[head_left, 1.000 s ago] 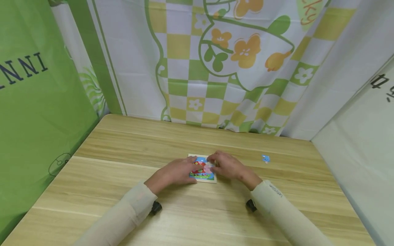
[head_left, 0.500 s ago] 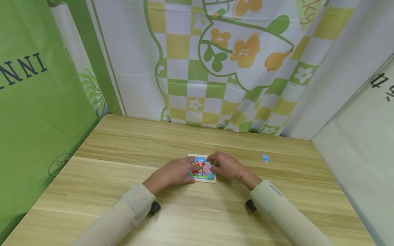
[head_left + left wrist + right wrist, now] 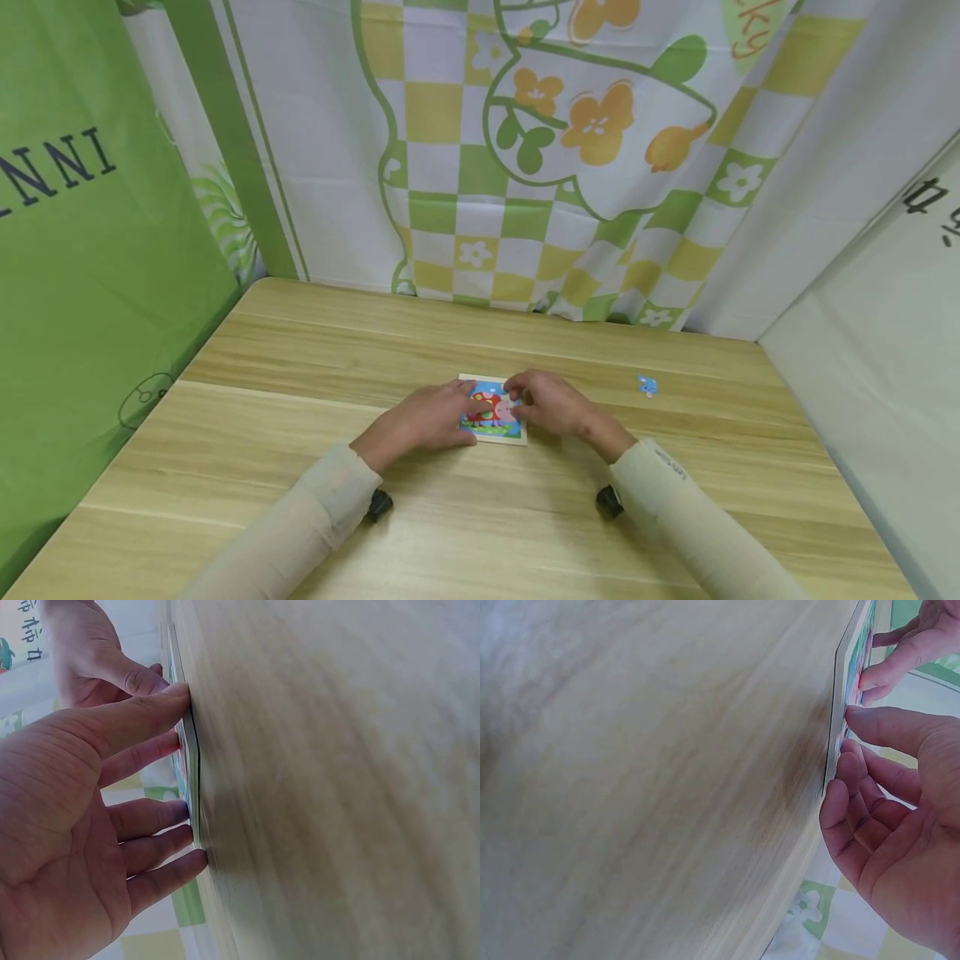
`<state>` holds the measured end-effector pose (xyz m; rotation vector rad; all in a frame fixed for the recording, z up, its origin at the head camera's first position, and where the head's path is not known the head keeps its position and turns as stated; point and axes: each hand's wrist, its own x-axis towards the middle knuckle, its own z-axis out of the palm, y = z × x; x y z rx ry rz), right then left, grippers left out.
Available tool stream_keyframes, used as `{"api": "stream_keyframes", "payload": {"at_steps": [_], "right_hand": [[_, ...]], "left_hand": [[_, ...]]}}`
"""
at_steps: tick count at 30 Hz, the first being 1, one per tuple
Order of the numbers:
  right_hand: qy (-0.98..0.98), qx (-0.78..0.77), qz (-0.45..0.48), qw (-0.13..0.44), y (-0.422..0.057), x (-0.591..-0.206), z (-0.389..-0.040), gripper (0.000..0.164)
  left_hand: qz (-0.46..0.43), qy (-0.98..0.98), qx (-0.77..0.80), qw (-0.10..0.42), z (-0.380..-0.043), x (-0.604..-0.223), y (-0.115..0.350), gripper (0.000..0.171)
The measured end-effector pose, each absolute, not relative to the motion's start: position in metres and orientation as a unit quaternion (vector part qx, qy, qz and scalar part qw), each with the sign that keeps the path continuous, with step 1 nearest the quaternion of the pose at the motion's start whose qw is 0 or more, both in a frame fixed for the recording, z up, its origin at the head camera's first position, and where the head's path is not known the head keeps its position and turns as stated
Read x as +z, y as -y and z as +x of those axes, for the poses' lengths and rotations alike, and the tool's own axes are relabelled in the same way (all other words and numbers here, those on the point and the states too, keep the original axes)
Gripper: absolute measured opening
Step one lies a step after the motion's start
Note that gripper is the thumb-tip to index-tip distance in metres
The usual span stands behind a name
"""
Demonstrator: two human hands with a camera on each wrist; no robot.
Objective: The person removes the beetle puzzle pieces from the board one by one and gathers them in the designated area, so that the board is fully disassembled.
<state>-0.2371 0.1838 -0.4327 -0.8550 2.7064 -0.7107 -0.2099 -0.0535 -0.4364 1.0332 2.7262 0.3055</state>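
A small jigsaw puzzle board [image 3: 491, 432] with a pale frame lies flat on the wooden table, showing a red ladybug with a pink face on blue and green. Across its left side reaches my left hand [image 3: 431, 419]; the fingers are fairly straight, the index on the picture and the thumb at the near edge. In the left wrist view, that hand's fingertips [image 3: 176, 808] touch the board. My right hand [image 3: 553, 403] is at the upper right corner, thumb and index pinching a puzzle piece mostly hidden by them. Its other fingers [image 3: 838, 802] curl beside the board's edge.
A loose blue puzzle piece [image 3: 647, 386] lies on the table [image 3: 315, 350] to the right of my right hand. Behind the table hangs a checked, flowered curtain [image 3: 480, 217]. A green cloth [image 3: 97, 275] is at the left and a pale one [image 3: 885, 333] at the right.
Both hands stay at the board with hardly any movement. My left thumb has shifted very slightly left along the near edge. The loose blue piece has not moved.
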Motion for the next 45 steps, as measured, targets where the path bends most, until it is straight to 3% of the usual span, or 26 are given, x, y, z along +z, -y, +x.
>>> {"api": "stream_keyframes", "payload": {"at_steps": [13, 22, 29, 35, 45], "right_hand": [[-0.924, -0.261, -0.253, 0.117, -0.179, -0.430, -0.237, 0.034], [-0.925, -0.289, -0.211, 0.128, -0.174, -0.431, -0.247, 0.010], [-0.929, -0.297, -0.183, 0.125, -0.168, -0.430, -0.254, 0.009], [-0.930, -0.291, -0.184, 0.126, -0.164, -0.427, -0.255, 0.023], [-0.941, -0.249, -0.207, 0.096, -0.162, -0.428, -0.254, 0.013]], "left_hand": [[0.349, -0.926, 0.095, 0.109, -0.210, -0.434, 0.054, 0.058], [0.350, -0.927, 0.076, 0.114, -0.209, -0.432, 0.053, 0.058], [0.353, -0.927, 0.068, 0.111, -0.209, -0.434, 0.052, 0.057], [0.354, -0.927, 0.065, 0.108, -0.210, -0.434, 0.053, 0.057], [0.359, -0.924, 0.075, 0.109, -0.210, -0.434, 0.053, 0.058]]}}
